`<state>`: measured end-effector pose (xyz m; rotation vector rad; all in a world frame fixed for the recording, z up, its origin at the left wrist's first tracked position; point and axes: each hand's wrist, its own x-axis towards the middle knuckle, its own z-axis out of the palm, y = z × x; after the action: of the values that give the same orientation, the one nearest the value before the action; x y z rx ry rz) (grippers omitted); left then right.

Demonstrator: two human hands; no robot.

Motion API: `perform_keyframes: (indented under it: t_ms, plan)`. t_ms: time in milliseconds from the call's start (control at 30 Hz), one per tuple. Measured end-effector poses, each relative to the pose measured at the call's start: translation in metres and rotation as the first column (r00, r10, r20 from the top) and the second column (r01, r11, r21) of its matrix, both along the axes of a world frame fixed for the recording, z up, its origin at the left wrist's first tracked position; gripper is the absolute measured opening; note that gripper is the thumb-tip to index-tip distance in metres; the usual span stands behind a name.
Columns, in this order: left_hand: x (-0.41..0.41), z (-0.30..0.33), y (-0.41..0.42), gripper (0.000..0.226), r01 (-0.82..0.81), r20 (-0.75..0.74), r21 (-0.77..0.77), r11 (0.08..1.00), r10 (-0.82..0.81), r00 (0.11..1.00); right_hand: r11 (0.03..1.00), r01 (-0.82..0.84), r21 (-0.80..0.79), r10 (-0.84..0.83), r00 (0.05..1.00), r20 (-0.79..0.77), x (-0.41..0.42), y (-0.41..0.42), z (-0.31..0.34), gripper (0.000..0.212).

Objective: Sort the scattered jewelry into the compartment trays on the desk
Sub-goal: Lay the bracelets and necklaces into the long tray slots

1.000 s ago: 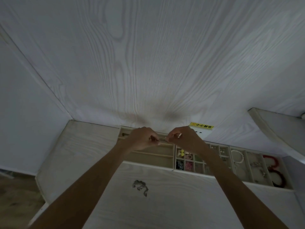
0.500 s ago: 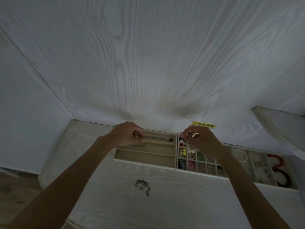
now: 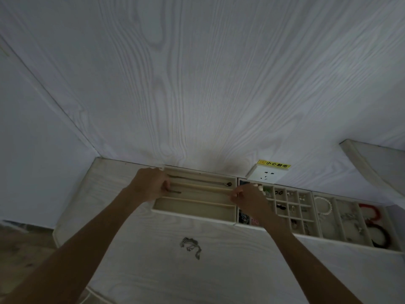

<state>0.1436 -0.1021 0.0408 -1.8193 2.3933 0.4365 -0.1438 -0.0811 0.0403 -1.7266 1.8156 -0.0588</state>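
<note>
Matt pale woodgrain desk

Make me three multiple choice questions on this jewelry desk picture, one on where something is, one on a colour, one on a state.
1. Where does the loose silver chain lie?
A. in the long-slot tray
B. on the bare desk in front of the trays
C. on the wall socket

2. What colour is the label above the wall socket?
A. yellow
B. red
C. blue

3. How does the left hand stand?
A. flat on the desk
B. raised off the trays
C. fingers curled at the left end of the long-slot tray

Answers: 1 B, the chain sits on the desk, outside every tray. 2 A, the strip is yellow with dark print. 3 C, its fingers curl over the tray's left end.
</note>
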Motion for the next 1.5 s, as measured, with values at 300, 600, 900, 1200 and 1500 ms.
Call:
perform_keyframes:
  t_ms: [300, 600, 900, 1200, 1500]
  plan:
    - [0.001, -0.003, -0.006, 0.016, -0.039, 0.028, 0.052, 0.998, 0.037, 0.999, 0.997, -0.028, -0.07, 0.013, 0.977, -0.212, 0.015, -0.005, -0.012, 0.02]
    - [0.0, -0.005, -0.009, 0.016, -0.034, 0.062, 0.057, 0.998, 0.03, 0.998, 0.968, -0.234, -0.095, 0.177, 0.896, -0.407, 0.016, -0.01, -0.008, 0.021]
    - [0.012, -0.011, -0.001, 0.017, -0.022, 0.003, 0.021, 1.0, 0.022, 1.0, 0.936, -0.344, -0.078, 0.298, 0.89, -0.345, -0.001, 0.003, 0.006, 0.035]
    - [0.009, -0.016, 0.0, 0.022, 0.01, -0.007, 0.021, 1.0, -0.01, 1.0, 0.844, -0.497, 0.2, 0.525, 0.694, -0.492, -0.002, 0.007, 0.011, 0.06]
    - [0.007, -0.009, -0.006, 0.022, 0.125, 0.14, 0.019, 0.992, -0.127, 0.982, 0.838, -0.483, 0.253, 0.542, 0.678, -0.497, 0.002, 0.009, 0.017, 0.064]
